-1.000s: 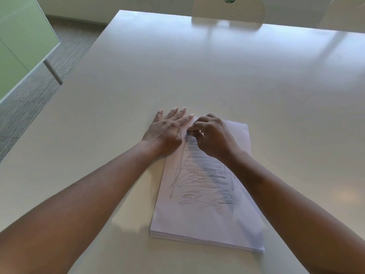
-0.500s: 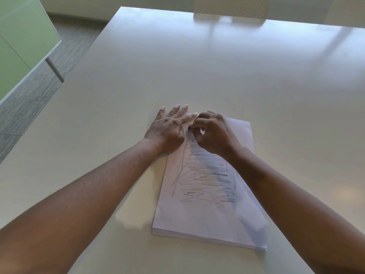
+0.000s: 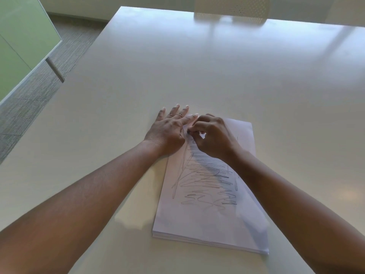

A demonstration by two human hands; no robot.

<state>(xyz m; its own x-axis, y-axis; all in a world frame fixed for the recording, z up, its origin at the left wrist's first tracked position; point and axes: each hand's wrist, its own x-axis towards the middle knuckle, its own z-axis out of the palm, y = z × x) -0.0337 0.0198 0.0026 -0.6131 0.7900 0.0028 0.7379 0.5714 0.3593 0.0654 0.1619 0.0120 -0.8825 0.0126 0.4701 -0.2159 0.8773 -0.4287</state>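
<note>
Little has moved since the earlier frames: both hands keep their places at the far end of the page, and the right hand [image 3: 212, 139] has only crept slightly.

Right hand: fingers curled tight, thumb and fingertips pinching a small dark stub [image 3: 188, 132] against the top sheet [image 3: 207, 218]. Cannot tell whether it is a pencil end or an eraser; too small.

Left hand [image 3: 167, 133]: flat, fingers straight and spread, touching the right hand. Its palm presses the sheet's left edge and its fingertips reach past the sheet onto the table [image 3: 197, 66]. It holds nothing.

Scribble [image 3: 207, 178]: grey zigzag lines run from under the right wrist back toward the person, covering the middle of the sheet. The strip nearest the person is unmarked. The sheet lies on top of a stack of paper [image 3: 207, 243], square and flat.

Progress, as a judgement: the work sits at the far left corner, beside the left thumb. If the stub is rubbing marks out, nearly all the scribble is left. If it is drawing, the page is roughly half filled.

Beyond the fingertips: a chair [image 3: 231, 8] at the far table edge. Left of the left arm: a green panel [image 3: 19, 36] and carpet [image 3: 29, 91].
</note>
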